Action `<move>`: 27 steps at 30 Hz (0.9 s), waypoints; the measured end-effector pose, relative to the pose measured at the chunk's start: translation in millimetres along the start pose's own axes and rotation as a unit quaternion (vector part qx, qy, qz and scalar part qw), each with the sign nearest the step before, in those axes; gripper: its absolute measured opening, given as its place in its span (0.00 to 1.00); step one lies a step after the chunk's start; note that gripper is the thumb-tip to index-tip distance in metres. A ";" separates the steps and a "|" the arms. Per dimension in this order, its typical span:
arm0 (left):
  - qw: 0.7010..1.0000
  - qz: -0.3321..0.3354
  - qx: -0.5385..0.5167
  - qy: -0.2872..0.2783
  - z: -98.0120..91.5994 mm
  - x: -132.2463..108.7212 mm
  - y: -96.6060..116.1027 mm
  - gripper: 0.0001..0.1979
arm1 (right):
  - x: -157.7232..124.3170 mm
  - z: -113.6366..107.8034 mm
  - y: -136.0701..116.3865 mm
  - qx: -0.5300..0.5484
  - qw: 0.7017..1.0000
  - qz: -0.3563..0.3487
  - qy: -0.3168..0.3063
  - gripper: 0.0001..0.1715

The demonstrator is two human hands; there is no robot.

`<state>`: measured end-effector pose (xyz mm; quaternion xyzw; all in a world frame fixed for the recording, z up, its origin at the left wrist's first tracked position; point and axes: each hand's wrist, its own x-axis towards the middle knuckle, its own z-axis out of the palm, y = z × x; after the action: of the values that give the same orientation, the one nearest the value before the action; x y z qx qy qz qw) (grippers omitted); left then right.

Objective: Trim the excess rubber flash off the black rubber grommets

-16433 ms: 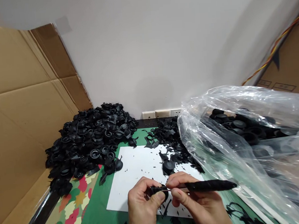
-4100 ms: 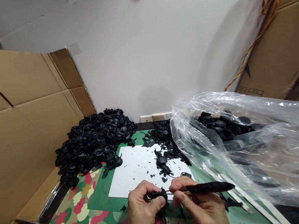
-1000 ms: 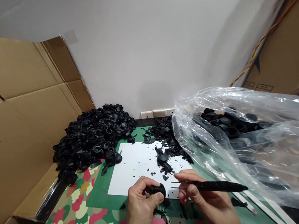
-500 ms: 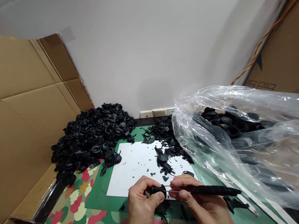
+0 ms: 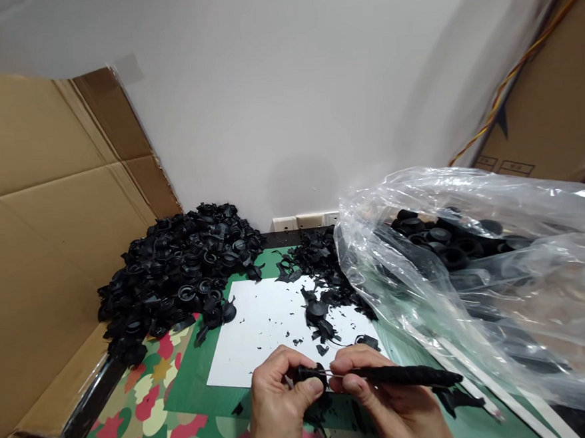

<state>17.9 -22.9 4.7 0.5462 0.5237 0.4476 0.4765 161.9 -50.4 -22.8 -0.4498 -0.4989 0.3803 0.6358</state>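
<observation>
Between its thumb and fingers, my left hand (image 5: 280,400) pinches a small round black rubber part (image 5: 309,372). My right hand (image 5: 389,392) is closed around a thin-tipped tool with a black-wrapped handle (image 5: 413,374). The tool's two slender metal prongs or edges point left and reach the rubber part; whether they are inside it I cannot tell. Both hands are over the near edge of a white sheet (image 5: 259,315). Black scraps (image 5: 319,310) lie on the sheet just beyond my hands.
A large heap of black rubber parts (image 5: 176,267) stands at the left, beside a cardboard box (image 5: 40,263). A clear plastic bag (image 5: 478,299) holding black round parts (image 5: 449,241) lies at the right. White strips (image 5: 474,380) rest on the green mat (image 5: 184,387).
My right hand and the tool have shifted slightly left, and the tool's handle is a little more level. My left hand keeps its pinch on the rubber part. The whole view has drifted slightly.
</observation>
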 end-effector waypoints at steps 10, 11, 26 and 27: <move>0.999 0.021 -0.036 0.002 4.5 -7.0 0.4 0.05 | 0.7 2.6 8.9 -0.216 0.941 -0.258 0.041 0.11; 0.999 0.029 -0.040 0.004 5.0 -7.6 0.8 0.06 | 0.9 -0.6 8.8 -0.242 0.936 -0.249 0.059 0.08; 0.999 -0.013 -0.035 0.028 1.2 -2.0 -3.7 0.08 | 0.6 -4.2 4.6 -0.015 0.996 0.011 0.087 0.13; 0.999 -0.014 -0.036 0.025 1.5 -1.9 -3.1 0.07 | 0.3 -3.0 3.9 -0.006 0.997 0.007 0.077 0.12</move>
<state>18.9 -24.9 1.4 0.5102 0.5264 0.4730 0.4888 164.7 -49.5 -26.7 -0.4852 -0.4471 0.3463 0.6669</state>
